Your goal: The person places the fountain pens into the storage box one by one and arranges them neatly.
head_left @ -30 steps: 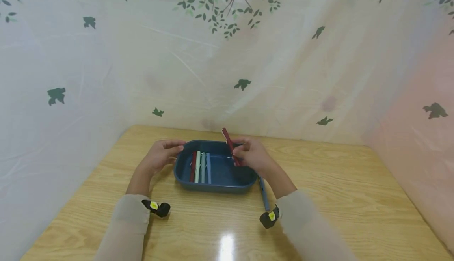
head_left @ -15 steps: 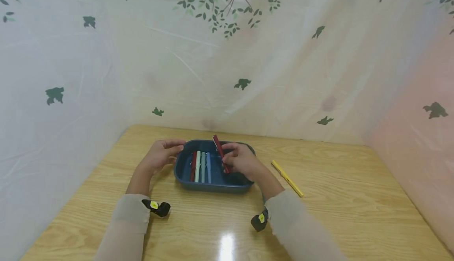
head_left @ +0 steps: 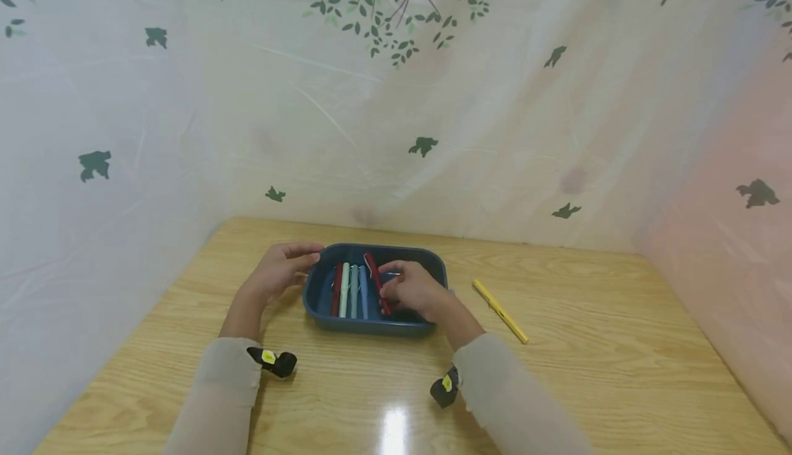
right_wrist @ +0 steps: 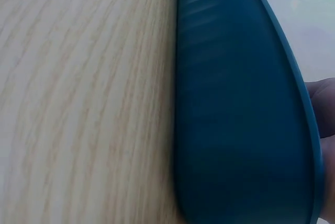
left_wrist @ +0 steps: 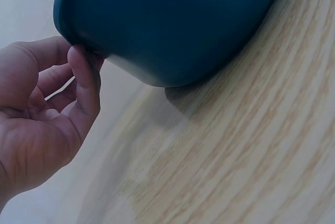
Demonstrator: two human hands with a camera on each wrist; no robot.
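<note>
A dark blue plastic box (head_left: 371, 329) stands on the table. In its left half lie several pens side by side: a dark red pen (head_left: 337, 291), a pale green pen (head_left: 344, 291), a grey-green pen (head_left: 355, 293) and a light blue pen (head_left: 364, 293). My right hand (head_left: 417, 291) reaches inside and pinches another red pen (head_left: 372, 269), held slightly tilted just right of the row. With bent fingers and thumb, my left hand (head_left: 281, 269) grips the box's left rim; the left wrist view shows those fingertips (left_wrist: 78, 56) at the edge.
A yellow pen (head_left: 500, 311) lies on the wooden table (head_left: 619, 345) right of the box. One end of a blue pen (head_left: 452, 292) peeks out beside my right wrist. A patterned curtain (head_left: 346, 132) closes off the back and sides.
My right hand has moved left and down into the box with the red pen, bringing it beside the row. The yellow pen has come into view. My left hand has stayed put.
</note>
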